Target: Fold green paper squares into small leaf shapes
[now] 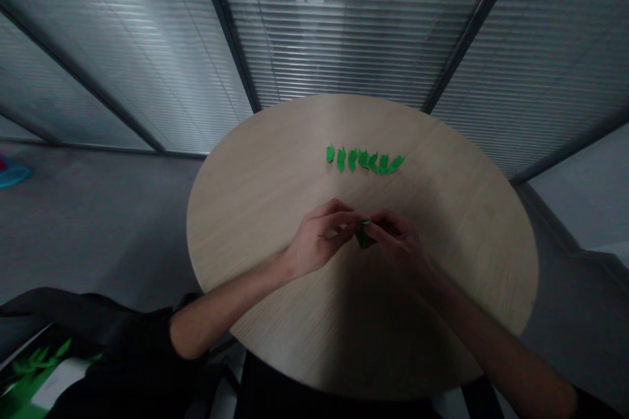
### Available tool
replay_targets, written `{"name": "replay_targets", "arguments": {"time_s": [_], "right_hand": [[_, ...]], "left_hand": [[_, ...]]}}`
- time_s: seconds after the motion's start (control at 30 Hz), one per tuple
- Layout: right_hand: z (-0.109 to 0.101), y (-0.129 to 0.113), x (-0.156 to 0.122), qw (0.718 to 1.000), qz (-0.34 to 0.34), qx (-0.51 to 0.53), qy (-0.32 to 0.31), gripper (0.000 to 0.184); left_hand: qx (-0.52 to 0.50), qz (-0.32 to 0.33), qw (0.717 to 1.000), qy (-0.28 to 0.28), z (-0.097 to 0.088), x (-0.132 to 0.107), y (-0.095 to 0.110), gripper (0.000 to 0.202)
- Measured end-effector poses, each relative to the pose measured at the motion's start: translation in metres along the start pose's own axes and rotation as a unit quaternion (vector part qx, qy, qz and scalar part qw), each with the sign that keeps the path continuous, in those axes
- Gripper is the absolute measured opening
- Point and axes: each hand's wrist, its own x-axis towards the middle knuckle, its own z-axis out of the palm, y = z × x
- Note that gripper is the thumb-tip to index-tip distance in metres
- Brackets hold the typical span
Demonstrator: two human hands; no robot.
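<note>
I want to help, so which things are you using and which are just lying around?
In use: small green piece, pinched by left hand and right hand; row of green folded pieces on the round table; probably the green paper low on the left.
Lying about: blue thing on the floor; window blinds.

Fingers (pixel 344 217) hide most of the green piece (pixel 363 239).

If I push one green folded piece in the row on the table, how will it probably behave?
Probably very light: each piece in the row is small and looks like thin folded paper, so it would likely slide on the smooth table, not roll. It likely creases easily; the left hand and right hand pinch a similar held piece.
</note>
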Motion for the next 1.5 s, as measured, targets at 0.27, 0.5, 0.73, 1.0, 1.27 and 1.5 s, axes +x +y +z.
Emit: {"name": "replay_targets", "arguments": {"time_s": [0.27,0.5,0.73,1.0,1.27,1.5], "right_hand": [[0.002,-0.001,-0.002,0.999,-0.039,-0.024,0.006,0.021],[0.001,0.0,-0.005,0.995,-0.084,-0.046,0.02,0.025],[0.005,0.002,-0.007,0.991,-0.119,-0.059,0.025,0.021],[0.002,0.001,-0.006,0.992,-0.106,-0.06,0.031,0.019],[0.003,0.003,-0.003,0.991,-0.118,-0.064,0.027,0.025],[0.002,0.005,-0.003,0.992,-0.108,-0.068,0.015,0.026]], "left_hand": [[0.057,0.09,0.994,-0.022,-0.008,-0.003,-0.002,0.025],[0.041,0.131,0.991,0.009,-0.005,-0.002,0.003,0.029],[-0.057,-0.007,0.997,0.055,0.003,0.0,0.012,0.004],[-0.233,-0.238,0.943,0.022,0.01,0.003,0.01,0.025],[-0.243,-0.265,0.932,0.039,0.009,0.006,0.01,0.022],[-0.202,-0.258,0.943,0.054,0.008,0.007,0.007,0.022]]}}
